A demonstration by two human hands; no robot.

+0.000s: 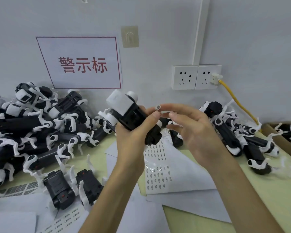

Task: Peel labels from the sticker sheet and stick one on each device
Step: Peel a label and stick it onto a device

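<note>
Sticking step: left hand grips robot-dog device; right hand, fingers relaxed, bears label on index fingertip. Next: align, press down.

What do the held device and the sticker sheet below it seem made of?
The device looks like moulded plastic: matte black body, smooth white parts. The sticker sheet is likely paper labels on glossy backing, judging by the glint where it curls.

Bare left hand and right hand, bare forearms, short nails.
</note>
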